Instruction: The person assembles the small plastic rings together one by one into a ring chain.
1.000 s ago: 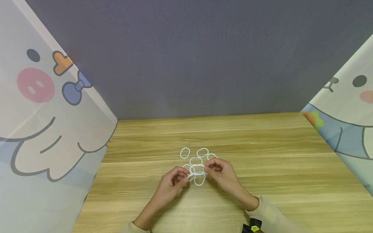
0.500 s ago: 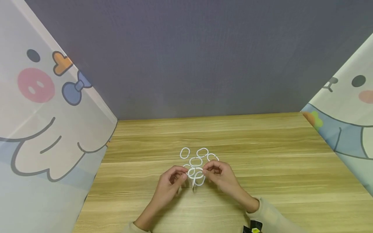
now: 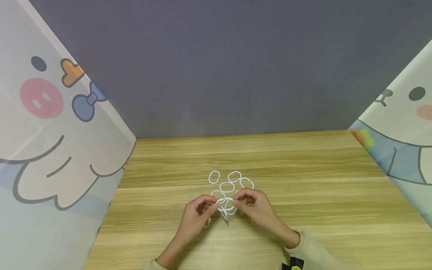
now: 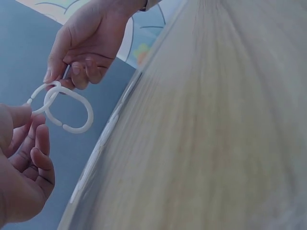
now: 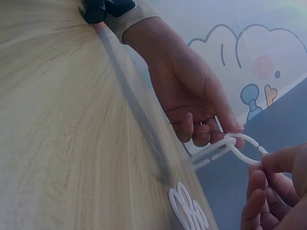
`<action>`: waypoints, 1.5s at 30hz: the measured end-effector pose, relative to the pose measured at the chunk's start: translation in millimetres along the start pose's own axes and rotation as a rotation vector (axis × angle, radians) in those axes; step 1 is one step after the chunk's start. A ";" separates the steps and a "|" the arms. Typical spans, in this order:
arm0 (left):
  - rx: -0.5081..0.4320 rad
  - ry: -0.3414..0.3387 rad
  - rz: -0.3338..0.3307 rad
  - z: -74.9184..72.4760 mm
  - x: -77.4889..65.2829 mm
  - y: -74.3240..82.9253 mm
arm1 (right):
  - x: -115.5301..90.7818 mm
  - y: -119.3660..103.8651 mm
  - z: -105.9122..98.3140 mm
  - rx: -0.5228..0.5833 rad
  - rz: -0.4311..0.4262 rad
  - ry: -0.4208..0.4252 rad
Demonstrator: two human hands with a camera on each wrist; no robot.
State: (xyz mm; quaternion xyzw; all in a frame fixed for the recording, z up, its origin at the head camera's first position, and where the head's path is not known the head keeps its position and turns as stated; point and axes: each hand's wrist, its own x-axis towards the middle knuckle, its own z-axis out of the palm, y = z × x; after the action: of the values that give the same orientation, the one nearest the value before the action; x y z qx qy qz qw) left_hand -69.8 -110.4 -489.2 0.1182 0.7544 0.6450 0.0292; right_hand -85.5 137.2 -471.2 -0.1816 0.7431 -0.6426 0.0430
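Both hands pinch one white oval plastic link [image 4: 38,90] between thumb and fingers, raised over the table. My left hand [image 3: 195,215] has its left end and my right hand [image 3: 258,210] its right end. Threaded through that link is a second white link [image 4: 89,111], which hangs down free and looks blurred in the right wrist view. Each link has a narrow slit in its side. Just beyond the hands, several more white links lie flat on the table, among them one apart at the far left [image 3: 209,177]; some are partly hidden behind the fingers.
The wood-grain table [image 3: 152,165] ends at a dark grey panel [image 3: 216,75] at the back. Side panels with cartoon animals [image 3: 50,150] stand left and right. A black device [image 3: 297,261] sits by the right sleeve.
The second link, earlier stretched out at my left fingers, has dropped and hangs from the held link. Both hands have shifted slightly down and the right one a little left.
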 end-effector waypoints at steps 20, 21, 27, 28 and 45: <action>-0.007 0.038 -0.046 -1.0 -1.7 1.7 | -7.7 6.2 -24.7 -0.065 -0.044 0.053; -0.006 0.039 -0.048 -1.1 -1.7 1.7 | -8.5 6.5 -27.3 -0.071 -0.042 0.062; -0.025 0.040 -0.044 -2.1 -2.1 2.7 | -12.9 8.9 -41.5 -0.139 -0.039 0.127; -0.028 0.040 -0.040 -2.4 -2.2 2.9 | -13.6 9.1 -43.7 -0.149 -0.038 0.133; -0.008 0.055 -0.045 -8.7 -2.5 -1.8 | -24.8 23.2 -59.2 -0.251 0.062 0.108</action>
State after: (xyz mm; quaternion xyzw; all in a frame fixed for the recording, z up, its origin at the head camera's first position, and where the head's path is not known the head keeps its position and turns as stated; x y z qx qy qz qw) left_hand -69.3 -119.6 -489.8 0.0831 0.7550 0.6500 0.0235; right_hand -85.0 203.4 -487.9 -0.1276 0.8241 -0.5518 -0.0003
